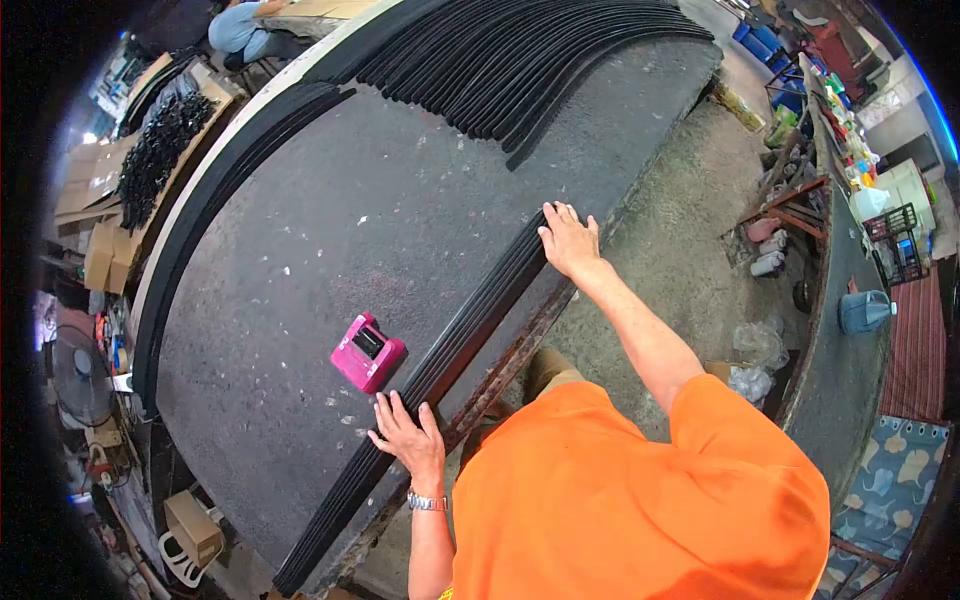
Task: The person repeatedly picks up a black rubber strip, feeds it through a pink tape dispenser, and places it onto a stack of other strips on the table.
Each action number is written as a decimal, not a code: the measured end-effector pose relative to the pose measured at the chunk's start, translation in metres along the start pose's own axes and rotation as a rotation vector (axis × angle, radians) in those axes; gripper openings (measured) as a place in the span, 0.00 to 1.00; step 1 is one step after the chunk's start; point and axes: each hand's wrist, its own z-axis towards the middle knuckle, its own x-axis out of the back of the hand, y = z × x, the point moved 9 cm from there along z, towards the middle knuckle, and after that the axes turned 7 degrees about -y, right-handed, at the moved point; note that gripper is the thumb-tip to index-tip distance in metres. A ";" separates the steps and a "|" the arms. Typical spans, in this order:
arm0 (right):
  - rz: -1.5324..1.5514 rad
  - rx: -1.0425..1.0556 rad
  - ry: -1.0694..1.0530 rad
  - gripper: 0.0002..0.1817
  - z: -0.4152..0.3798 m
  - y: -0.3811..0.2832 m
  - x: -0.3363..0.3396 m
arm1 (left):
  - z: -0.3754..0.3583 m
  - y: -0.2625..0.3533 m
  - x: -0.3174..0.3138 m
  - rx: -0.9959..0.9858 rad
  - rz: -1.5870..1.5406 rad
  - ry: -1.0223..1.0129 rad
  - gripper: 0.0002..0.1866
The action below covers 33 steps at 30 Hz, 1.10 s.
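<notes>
- Nearest, at six o'clock on the left wrist (428, 502), note a metal-banded watch (420, 503).
- Just past it, see the left hand (408, 440) with fingers apart, laid over the long bundle of black strips (475, 322) and not closed around it; impossible to tell how firmly pressed.
- Along the near edge of the dark surface (250, 320), find that bundle lying flat and nearly straight, long axis from seven o'clock up to one o'clock, beneath both hands.
- From the left hand, follow the strips onward to the loose end at seven o'clock, well apart from either hand.
- At one o'clock from the left hand, find the right hand (571, 243) at the upper end of the same bundle, clearly nearer to that end; fingers a little apart, tips over the end, without a visible clamp. Impossible to see anything under the palm.
- At eleven o'clock from the left hand, just beside the bundle on its far side, notice a pink device (367, 352) with a dark window, apart from both hands.
- At eleven o'clock from the right hand, farther out, see the nearest tip of a broad fan of black strips (480, 70), side by side and curving away toward one o'clock.
- Around the far rim, from twelve o'clock down to nine, trace more curved strips (172, 275).
- Farthest, at eleven o'clock, glimpse a co-worker (240, 30), bent forward beyond the surface.
</notes>
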 end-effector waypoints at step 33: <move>-0.110 0.393 0.076 0.28 0.115 -0.010 0.015 | 0.009 0.026 0.005 0.099 0.143 0.137 0.34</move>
